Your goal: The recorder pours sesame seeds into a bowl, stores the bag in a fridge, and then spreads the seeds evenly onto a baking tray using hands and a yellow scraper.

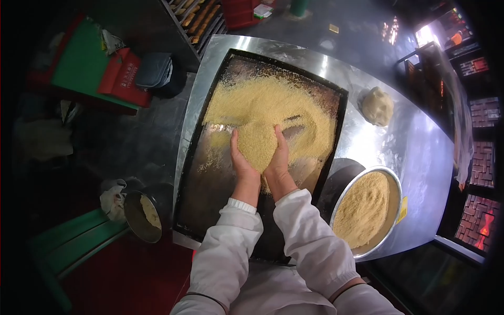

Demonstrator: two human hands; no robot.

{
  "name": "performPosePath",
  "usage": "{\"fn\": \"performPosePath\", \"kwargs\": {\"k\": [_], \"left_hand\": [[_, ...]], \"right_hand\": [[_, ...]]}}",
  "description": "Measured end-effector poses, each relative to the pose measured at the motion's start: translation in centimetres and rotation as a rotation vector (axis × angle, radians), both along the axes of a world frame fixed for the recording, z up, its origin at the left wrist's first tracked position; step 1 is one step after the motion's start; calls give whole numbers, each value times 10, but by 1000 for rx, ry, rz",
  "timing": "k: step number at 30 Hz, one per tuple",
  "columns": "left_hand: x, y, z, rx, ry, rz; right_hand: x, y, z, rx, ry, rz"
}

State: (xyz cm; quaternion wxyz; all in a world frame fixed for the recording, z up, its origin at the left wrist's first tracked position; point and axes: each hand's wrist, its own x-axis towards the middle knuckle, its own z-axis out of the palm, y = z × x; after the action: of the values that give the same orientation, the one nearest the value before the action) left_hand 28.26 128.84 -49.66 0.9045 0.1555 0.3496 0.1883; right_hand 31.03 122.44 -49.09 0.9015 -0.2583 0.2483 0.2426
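My left hand [239, 159] and my right hand [280, 155] are cupped together over a large dark baking tray [208, 212]. Between them they hold a heap of yellow granular crumbs [258, 143], with the palms turned up and the thumbs along the sides. More of the same loose crumbs [271, 92] cover the far half of the tray in a thick, uneven layer. Dark metal shows through a gap in that layer beyond my right hand. The tray's near part holds only a scattering of grains. White sleeves cover both my forearms.
Right of the tray on the steel table [421, 173] stand a round metal basin [398, 197] of tan crumbs and a lump of dough [378, 106]. At left are a metal bowl [132, 214], a green bench [78, 240] and a dark bin [155, 71]. A rack [189, 43] holds baked goods.
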Motion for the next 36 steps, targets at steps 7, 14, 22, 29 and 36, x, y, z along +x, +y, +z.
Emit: {"fn": "performPosePath", "kwargs": {"k": [7,14,22,29,36], "left_hand": [[-47,-11,23,36,47,119],[-76,-70,75,181,-56,103],[-93,-246,93,80,-361,-130],[-108,-322,90,678,8,-501],[-116,-301,73,1542,353,-989]], "right_hand": [[-45,-1,14,159,31,5],[-69,-71,79,230,-59,17],[-89,-250,117,61,-136,-105],[-93,-403,94,-619,-240,54],[-105,-479,64,-1054,-324,297]]}}
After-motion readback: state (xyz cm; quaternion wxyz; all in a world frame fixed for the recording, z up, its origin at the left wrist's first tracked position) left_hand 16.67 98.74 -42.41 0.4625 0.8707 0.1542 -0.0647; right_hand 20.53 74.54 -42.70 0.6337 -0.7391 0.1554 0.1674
